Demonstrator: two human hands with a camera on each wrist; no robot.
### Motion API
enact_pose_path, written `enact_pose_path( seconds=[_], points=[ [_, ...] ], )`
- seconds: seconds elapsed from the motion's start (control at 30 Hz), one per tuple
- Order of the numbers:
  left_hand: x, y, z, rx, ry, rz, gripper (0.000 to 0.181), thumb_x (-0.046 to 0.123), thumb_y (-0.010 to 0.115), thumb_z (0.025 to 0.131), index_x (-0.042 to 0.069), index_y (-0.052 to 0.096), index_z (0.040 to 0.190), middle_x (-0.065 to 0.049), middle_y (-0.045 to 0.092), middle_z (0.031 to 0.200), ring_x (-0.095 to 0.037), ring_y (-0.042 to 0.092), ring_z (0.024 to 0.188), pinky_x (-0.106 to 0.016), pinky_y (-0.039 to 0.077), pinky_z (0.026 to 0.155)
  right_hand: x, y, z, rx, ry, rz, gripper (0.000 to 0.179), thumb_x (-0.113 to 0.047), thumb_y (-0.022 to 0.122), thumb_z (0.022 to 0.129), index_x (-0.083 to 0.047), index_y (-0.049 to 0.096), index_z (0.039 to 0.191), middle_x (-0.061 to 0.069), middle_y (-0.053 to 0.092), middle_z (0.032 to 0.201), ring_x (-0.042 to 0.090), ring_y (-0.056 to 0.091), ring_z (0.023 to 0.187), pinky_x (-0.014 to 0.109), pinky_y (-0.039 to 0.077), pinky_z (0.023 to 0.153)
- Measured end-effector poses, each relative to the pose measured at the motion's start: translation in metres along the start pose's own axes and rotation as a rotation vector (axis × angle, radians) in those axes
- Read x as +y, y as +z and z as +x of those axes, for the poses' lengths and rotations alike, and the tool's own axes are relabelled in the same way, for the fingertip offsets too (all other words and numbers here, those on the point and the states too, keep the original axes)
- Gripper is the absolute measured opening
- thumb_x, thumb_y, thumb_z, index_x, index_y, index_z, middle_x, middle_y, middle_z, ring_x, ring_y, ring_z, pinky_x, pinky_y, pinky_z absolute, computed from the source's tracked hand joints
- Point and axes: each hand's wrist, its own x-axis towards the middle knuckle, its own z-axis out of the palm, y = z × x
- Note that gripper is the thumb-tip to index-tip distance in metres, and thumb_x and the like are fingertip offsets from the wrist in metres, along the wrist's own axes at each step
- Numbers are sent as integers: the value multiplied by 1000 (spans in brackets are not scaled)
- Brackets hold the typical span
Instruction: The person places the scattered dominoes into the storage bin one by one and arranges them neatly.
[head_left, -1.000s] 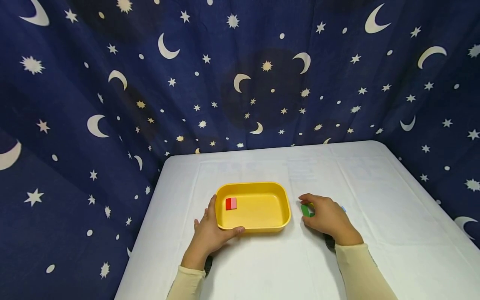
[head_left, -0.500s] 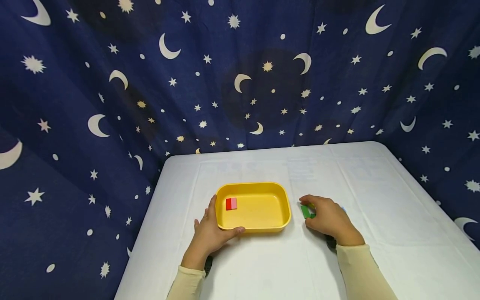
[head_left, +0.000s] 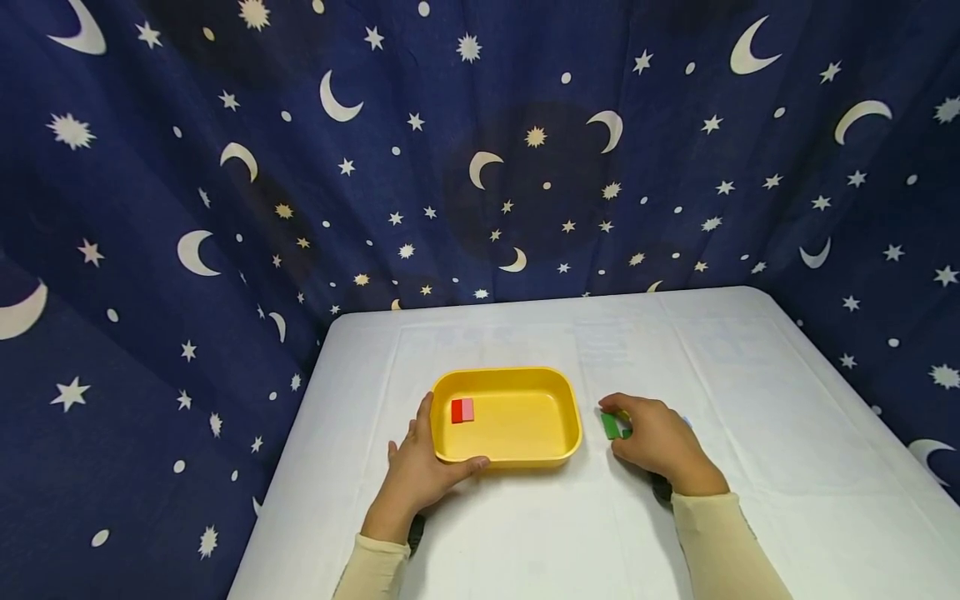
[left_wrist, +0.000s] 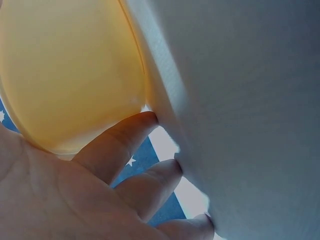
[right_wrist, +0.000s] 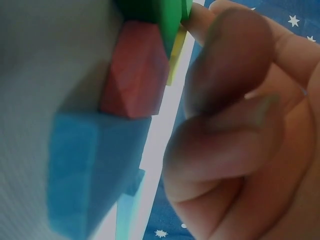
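Note:
A yellow tray (head_left: pixel 540 454) stands mid-table, holding a red block (head_left: pixel 457 412) and a pink block (head_left: pixel 468 410) side by side at its left. My left hand (head_left: pixel 416 475) rests on the tray's near left corner, thumb along the front wall, straight fingers down the left side. Right of the tray, my right hand (head_left: pixel 663 437) has index finger and thumb at opposite ends of a green block (head_left: pixel 611 427). In the right wrist view, other fingers curl beside a red block (right_wrist: pixel 137 72) and a blue block (right_wrist: pixel 75 165). My palm hides most of these blocks from above.
A yellow block (right_wrist: pixel 177 55) shows behind the red one in the right wrist view, and a light blue piece (right_wrist: pixel 129 205) lies behind the blue block. The white-covered table (head_left: pixel 525 542) backs onto a dark blue curtain (head_left: pixel 450 150) with stars and moons.
My right thumb has shifted slightly right along the green block's near end. The left hand, tray and the two blocks inside stay put; the head view tilts a little.

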Motion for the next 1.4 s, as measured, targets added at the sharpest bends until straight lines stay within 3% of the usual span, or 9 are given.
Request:
enact_pose_path(
  seconds=[0.53,0.83,1.1,1.4],
  points=[
    [1,-2,0,0,0,-5,151,94,77,56,26,6,171,-14,53,155,-35,43,148,-79,10,117,-2,0,1,10,-17,-2,65,-18,84,76,-20,67,139,3,73,127,29,68,108,59,56,90],
    [0,0,-1,-9,-6,-9,151,93,77,57,24,7,171,-15,51,157,-39,38,151,-79,9,117,-2,0,0,19,-33,-10,69,-18,83,76,-17,65,142,4,72,128,34,66,119,62,53,97],
    [-1,-1,0,-1,2,-11,151,94,77,56,24,8,171,-14,54,154,-35,44,147,-79,10,116,-3,1,0,42,-43,-9,65,-17,84,76,-16,67,138,2,74,117,29,68,108,59,55,91],
    [-1,-1,0,3,7,-5,150,94,77,57,26,7,171,-13,55,153,-32,48,143,-80,12,116,-3,3,2,51,-59,-26,64,-21,83,77,-16,67,139,3,74,119,28,68,107,58,56,91]
  ],
)
